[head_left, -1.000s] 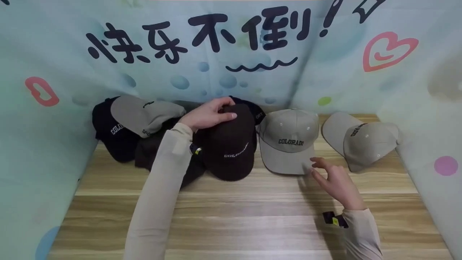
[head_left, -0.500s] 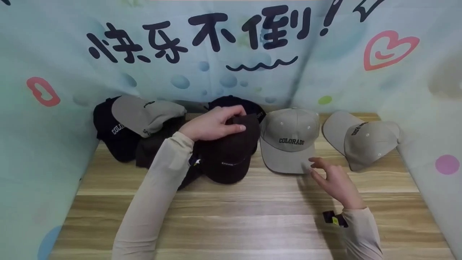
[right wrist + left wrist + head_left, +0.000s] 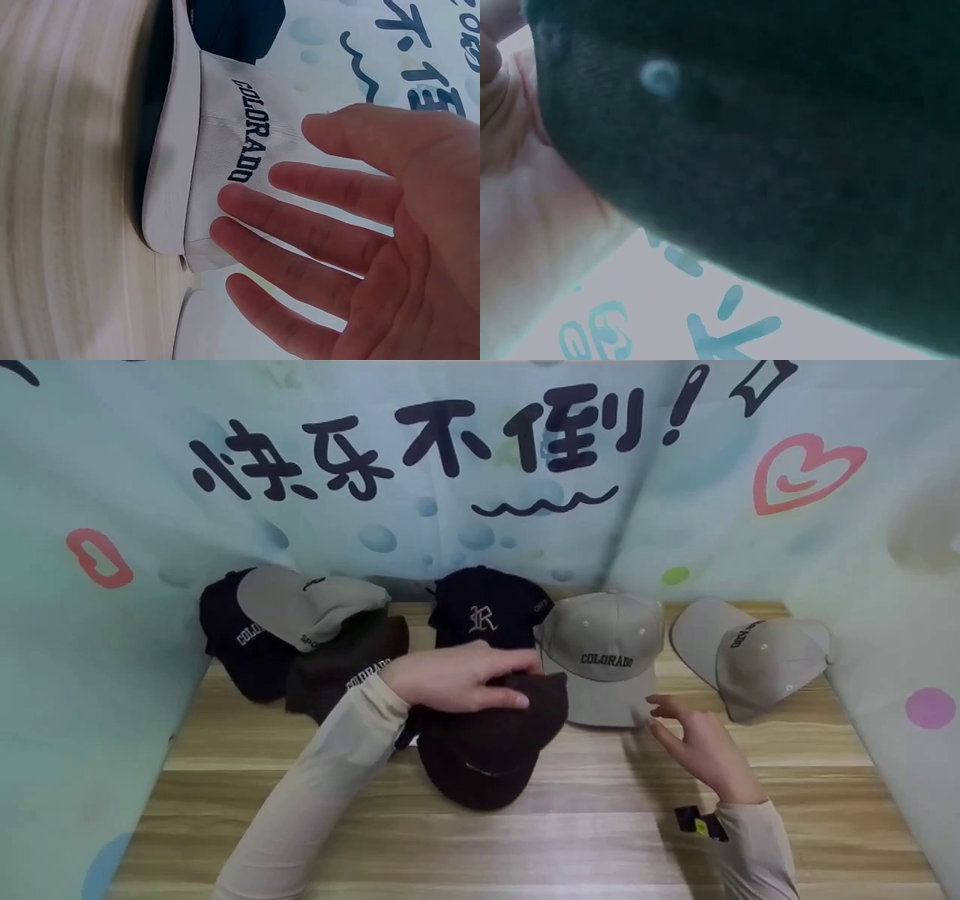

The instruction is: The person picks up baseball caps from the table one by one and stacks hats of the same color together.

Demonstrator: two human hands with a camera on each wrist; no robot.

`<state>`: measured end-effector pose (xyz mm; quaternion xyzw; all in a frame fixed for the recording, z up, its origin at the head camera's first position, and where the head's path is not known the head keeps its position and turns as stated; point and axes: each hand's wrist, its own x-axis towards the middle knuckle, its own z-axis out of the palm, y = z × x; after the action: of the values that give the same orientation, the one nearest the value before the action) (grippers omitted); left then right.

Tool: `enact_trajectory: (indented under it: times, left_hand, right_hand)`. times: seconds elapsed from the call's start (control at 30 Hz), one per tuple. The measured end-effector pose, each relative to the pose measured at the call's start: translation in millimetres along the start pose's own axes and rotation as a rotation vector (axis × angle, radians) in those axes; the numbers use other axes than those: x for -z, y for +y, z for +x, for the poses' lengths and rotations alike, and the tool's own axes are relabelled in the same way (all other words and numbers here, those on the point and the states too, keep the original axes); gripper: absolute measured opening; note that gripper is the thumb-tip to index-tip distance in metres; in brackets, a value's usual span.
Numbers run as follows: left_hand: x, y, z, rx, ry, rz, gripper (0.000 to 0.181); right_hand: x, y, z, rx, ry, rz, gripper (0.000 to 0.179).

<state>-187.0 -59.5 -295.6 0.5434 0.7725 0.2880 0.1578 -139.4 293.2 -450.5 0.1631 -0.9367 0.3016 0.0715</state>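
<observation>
The brown cap (image 3: 480, 754) is pinched at its crown by the left hand (image 3: 465, 679), mid-table (image 3: 600, 840). I judge the soft crown could slip if that pinch slackens, or nudge the grey cap (image 3: 604, 649) near it at two o'clock. The left sleeve (image 3: 319, 780) slants from eight o'clock, thumb across the crown; at three, I have the right hand (image 3: 705, 750) unclenched, holding nothing.

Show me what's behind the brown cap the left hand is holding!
Behind the held brown cap is a dark cap with an R. The left hand and brown cap cover its lower part, so that's hidden.
</observation>
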Motion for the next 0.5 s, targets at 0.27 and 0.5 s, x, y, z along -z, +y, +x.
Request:
enact_trajectory:
  times: [0.27,0.5]
  left_hand:
    - [-13.3,11.8,1.8,-0.014,-0.018,0.065,0.017]
    - [-21.9,12.6,-2.6,-0.032,-0.001,0.054,0.017]
  right_hand:
    - [1,2,-1.1,-0.005,0.010,-0.003,0.030]
    - [0,4,-2.6,-0.007,0.014,0.002,0.029]
